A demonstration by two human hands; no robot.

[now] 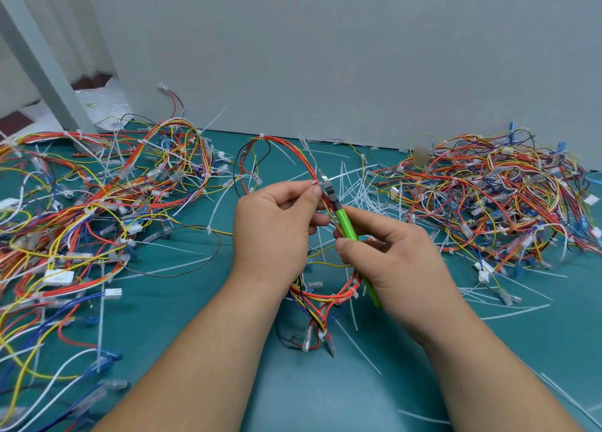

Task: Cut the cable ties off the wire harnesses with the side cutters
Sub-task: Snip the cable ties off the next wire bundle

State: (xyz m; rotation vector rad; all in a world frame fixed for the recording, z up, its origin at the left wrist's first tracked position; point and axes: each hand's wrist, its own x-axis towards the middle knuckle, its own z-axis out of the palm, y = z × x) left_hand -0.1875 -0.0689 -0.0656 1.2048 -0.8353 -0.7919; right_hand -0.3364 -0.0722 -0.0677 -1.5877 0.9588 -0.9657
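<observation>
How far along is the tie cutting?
Done: cut white plastic cable ties litter the teal mat. In hand: the left hand pinches a red-orange wire harness loop at a white tie; the right hand holds green-handled side cutters, tips at it. Left: ties show in the left wire heap and the right wire heap.

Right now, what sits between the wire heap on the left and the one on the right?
Head view: the left hand pinching a looped wire harness, the right hand gripping green side cutters, and loose white cable ties on the teal table.
</observation>
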